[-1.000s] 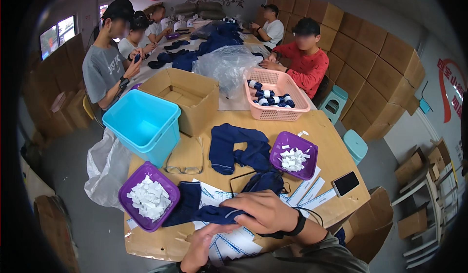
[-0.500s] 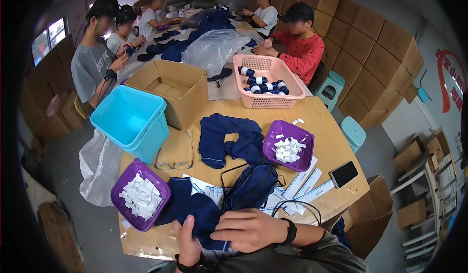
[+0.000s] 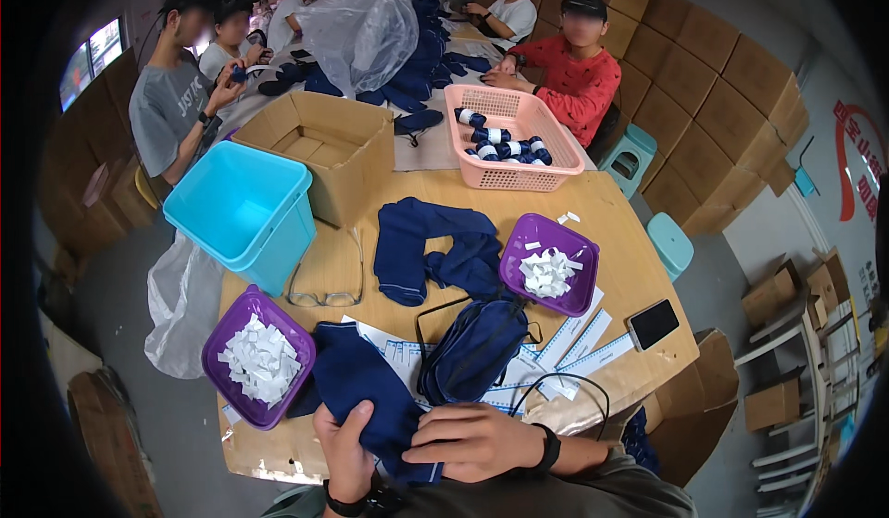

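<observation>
1. while the left hand (image 3: pixel 347 449) lays its thumb over the navy cloth (image 3: pixel 370 384), with its fingers mostly hidden beneath, it seems to pinch the cloth's edge, left of the dark pouch (image 3: pixel 474 351) and nearer the person.
2. just on the near side of the pouch, the right hand (image 3: pixel 477 442) rests bent, closely set fingers on the cloth's lower right part; whether it grips or only presses, i cannot tell.
3. the cloth runs from the hands up along the pouch's left side, spread rather than rolled, with no white band showing, so this piece looks unfinished.
4. well beyond the pouch, the pink basket (image 3: pixel 519 177) holds several navy rolls (image 3: pixel 491 136) with white bands, which look finished by comparison.
5. just beyond the pouch, more loose cloth (image 3: pixel 400 240) lies unrolled, seemingly left to do.
6. white slips remain in both purple trays, one left of the pouch (image 3: pixel 248 311), one beyond it to the right (image 3: pixel 589 277); the overall count done cannot be told.
</observation>
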Tool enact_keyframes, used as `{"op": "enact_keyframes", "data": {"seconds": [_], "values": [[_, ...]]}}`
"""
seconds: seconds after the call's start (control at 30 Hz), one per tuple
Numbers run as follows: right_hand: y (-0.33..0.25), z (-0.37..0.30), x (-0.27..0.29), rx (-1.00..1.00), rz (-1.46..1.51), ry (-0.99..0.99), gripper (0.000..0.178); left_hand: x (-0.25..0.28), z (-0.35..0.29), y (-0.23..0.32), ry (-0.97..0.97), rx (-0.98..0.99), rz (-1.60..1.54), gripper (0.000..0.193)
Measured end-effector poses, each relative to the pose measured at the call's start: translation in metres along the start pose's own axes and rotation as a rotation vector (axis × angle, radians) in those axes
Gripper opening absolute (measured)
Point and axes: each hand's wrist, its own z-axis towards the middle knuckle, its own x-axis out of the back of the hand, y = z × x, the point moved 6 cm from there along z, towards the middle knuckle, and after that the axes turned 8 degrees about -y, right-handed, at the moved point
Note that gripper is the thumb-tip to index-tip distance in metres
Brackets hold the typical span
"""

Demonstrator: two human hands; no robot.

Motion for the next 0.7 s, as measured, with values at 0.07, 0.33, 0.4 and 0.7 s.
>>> {"op": "enact_keyframes", "data": {"seconds": [0.07, 0.33, 0.4, 0.7], "values": [[0.001, -0.003, -0.002, -0.038, 0.010, -0.003, 0.036, -0.003, -0.001, 0.000, 0.019, -0.027, 0.030, 0.026], [0.017, -0.011, -0.007, -0.165, 0.103, -0.068, 0.034, 0.000, -0.012, 0.007, -0.040, -0.163, 0.286, 0.019], [0.017, -0.011, -0.007, -0.178, 0.118, -0.080, 0.034, 0.006, -0.015, 0.004, 0.066, -0.223, 0.149, 0.016], [0.031, -0.026, 0.027, -0.301, 0.242, 0.189, 0.026, -0.011, -0.020, 0.016, -0.123, -0.166, 0.460, 0.023]]}}
